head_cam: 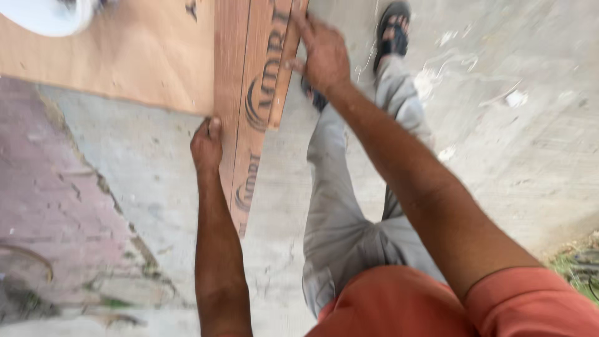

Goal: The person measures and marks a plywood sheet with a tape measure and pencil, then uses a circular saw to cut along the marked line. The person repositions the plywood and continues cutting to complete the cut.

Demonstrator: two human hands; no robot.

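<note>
My left hand (206,145) grips the near left edge of long reddish-brown plywood strips (243,93) with dark printing on them. My right hand (324,53) rests on top of the strips farther along, fingers closed over the right edge of a narrower strip (284,68). The strips run away from me, lifted above the concrete ground (156,162). My legs in grey trousers (340,206) and a foot in a black sandal (393,28) show below my right arm.
A large pale plywood sheet (125,56) lies at the upper left, with a white round object (47,14) at its corner. Reddish brick paving (43,193) borders the concrete on the left. Grass and debris (577,265) sit at the right edge.
</note>
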